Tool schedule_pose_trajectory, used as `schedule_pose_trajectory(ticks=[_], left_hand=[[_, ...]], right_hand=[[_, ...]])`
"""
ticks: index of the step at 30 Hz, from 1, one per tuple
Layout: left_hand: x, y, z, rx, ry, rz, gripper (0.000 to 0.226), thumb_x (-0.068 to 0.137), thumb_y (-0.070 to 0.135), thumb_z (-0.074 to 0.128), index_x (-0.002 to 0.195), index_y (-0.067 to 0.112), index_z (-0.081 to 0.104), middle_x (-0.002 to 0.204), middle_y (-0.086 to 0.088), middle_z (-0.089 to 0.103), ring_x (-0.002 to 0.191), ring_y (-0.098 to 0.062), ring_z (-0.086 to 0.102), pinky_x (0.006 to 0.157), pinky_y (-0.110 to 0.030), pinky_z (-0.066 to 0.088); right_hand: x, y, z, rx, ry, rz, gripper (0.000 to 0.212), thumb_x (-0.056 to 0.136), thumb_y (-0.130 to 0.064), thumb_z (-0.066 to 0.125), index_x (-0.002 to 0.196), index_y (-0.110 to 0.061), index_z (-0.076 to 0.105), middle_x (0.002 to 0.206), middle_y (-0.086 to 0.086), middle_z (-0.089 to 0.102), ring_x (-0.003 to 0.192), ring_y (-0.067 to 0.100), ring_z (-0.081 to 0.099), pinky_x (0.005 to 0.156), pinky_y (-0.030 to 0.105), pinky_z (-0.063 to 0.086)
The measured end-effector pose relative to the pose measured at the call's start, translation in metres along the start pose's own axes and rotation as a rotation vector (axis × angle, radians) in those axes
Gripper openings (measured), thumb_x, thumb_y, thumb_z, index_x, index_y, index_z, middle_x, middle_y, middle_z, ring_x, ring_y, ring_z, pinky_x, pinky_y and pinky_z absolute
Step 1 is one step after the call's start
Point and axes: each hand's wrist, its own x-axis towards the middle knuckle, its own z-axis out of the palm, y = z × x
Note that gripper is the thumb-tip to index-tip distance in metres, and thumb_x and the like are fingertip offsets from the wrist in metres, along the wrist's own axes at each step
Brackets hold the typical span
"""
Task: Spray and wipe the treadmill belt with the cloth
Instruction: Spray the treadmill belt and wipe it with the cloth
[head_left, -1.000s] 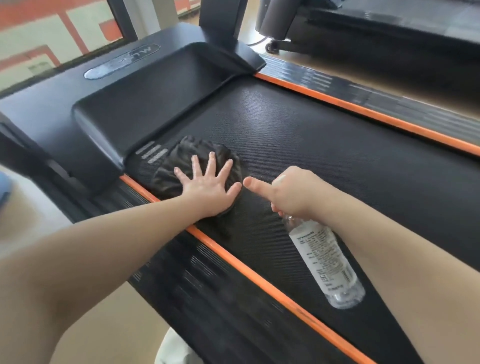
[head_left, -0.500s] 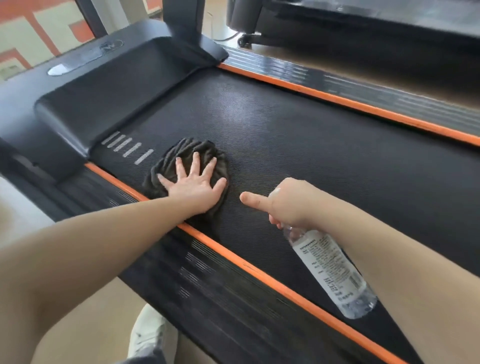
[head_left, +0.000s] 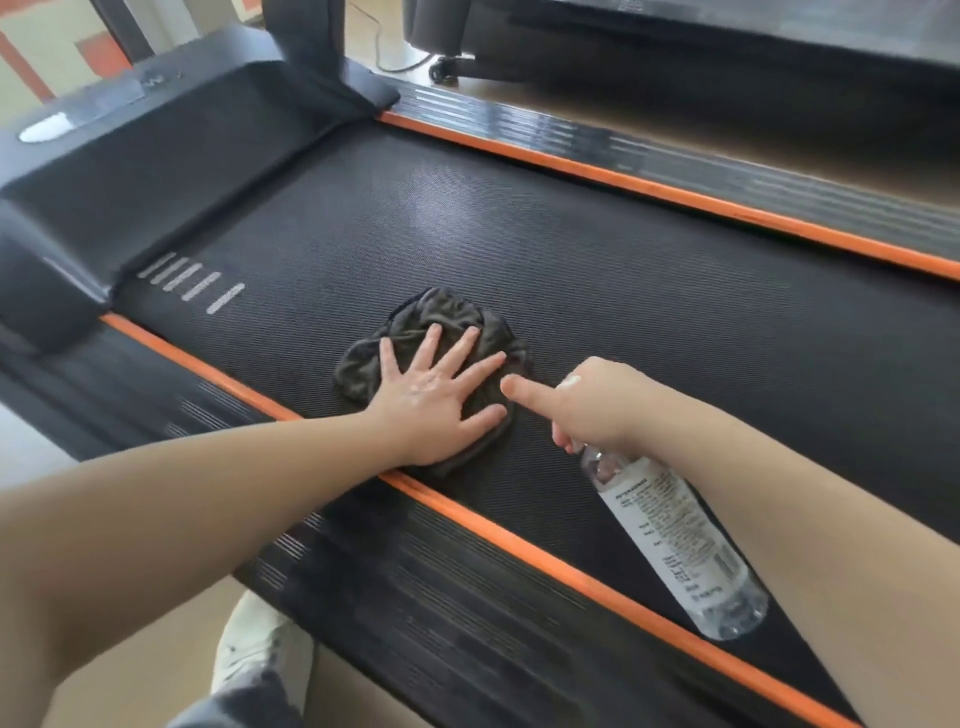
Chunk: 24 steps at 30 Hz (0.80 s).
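Observation:
A crumpled dark grey cloth (head_left: 457, 319) lies on the black treadmill belt (head_left: 649, 312), close to its near orange edge. My left hand (head_left: 436, 392) presses flat on the cloth with fingers spread. Just to its right, my right hand (head_left: 587, 402) grips the neck of a clear spray bottle (head_left: 675, 540) with a white label. The index finger lies straight along the top of the bottle, pointing at the cloth. The bottle's body slants down toward me over the belt.
Orange strips (head_left: 571, 566) and ribbed black side rails border the belt on both sides. The black motor cover (head_left: 171, 156) and an upright post (head_left: 304, 36) stand at the belt's far left end. Another machine (head_left: 675, 47) sits beyond. My white shoe (head_left: 260, 644) is on the floor below.
My left hand has slid the cloth along the belt away from the motor cover, toward me. My right hand with the bottle has stayed beside it.

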Motion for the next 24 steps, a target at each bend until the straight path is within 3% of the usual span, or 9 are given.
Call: schedule_pose_trajectory(ticks=[3,9,13,17,21,24], left_hand=[[0.003,0.004,0.002,0.018,0.002,-0.05,0.074,0.088,0.083,0.01,0.154,0.055,-0.005,0.169,0.011,-0.014,0.155,-0.031,-0.016,0.112,-0.076,-0.006],[0.001,0.029,0.0,-0.004,-0.031,-0.066,0.079,0.085,0.084,0.008,0.155,0.052,-0.01,0.169,0.006,-0.019,0.153,-0.037,-0.019,0.111,-0.079,-0.005],[-0.002,0.092,0.004,0.018,-0.024,0.16,0.077,0.088,0.081,0.01,0.154,0.05,-0.014,0.168,0.004,-0.022,0.152,-0.039,-0.022,0.108,-0.08,-0.006],[0.001,0.161,0.01,0.055,-0.011,0.375,0.076,0.09,0.079,0.011,0.158,0.046,-0.005,0.169,0.002,-0.02,0.152,-0.041,-0.021,0.106,-0.082,-0.007],[0.007,0.191,0.011,0.058,0.001,0.396,0.077,0.092,0.077,0.012,0.159,0.043,-0.005,0.169,0.001,-0.019,0.152,-0.041,-0.02,0.106,-0.082,-0.006],[0.011,0.21,0.011,0.062,0.002,0.409,0.076,0.092,0.076,0.012,0.159,0.044,-0.006,0.169,-0.001,-0.018,0.152,-0.042,-0.019,0.106,-0.082,-0.007]], right_hand=[[-0.009,0.012,-0.001,-0.067,-0.036,-0.011,0.084,0.095,-0.079,0.028,0.061,-0.014,0.069,0.064,-0.004,0.067,0.072,0.014,0.064,0.081,0.032,0.046],[-0.016,0.049,-0.009,0.095,-0.009,0.047,0.083,0.085,-0.087,0.033,0.067,-0.018,0.076,0.066,-0.005,0.075,0.066,0.011,0.068,0.067,0.03,0.047],[-0.03,0.077,-0.02,0.115,0.083,0.058,0.08,0.087,-0.085,0.036,0.064,-0.018,0.074,0.062,-0.006,0.074,0.062,0.01,0.066,0.066,0.031,0.046],[-0.057,0.107,-0.03,0.102,0.033,0.118,0.077,0.087,-0.082,0.045,0.056,-0.016,0.067,0.049,-0.004,0.064,0.047,0.013,0.06,0.061,0.031,0.052],[-0.075,0.136,-0.028,0.09,-0.054,0.15,0.081,0.085,-0.086,0.04,0.058,-0.017,0.072,0.066,-0.002,0.074,0.06,0.016,0.067,0.074,0.037,0.056],[-0.093,0.161,-0.029,0.107,-0.048,0.208,0.083,0.086,-0.087,0.035,0.064,-0.018,0.075,0.066,-0.006,0.073,0.064,0.014,0.066,0.07,0.033,0.05]])
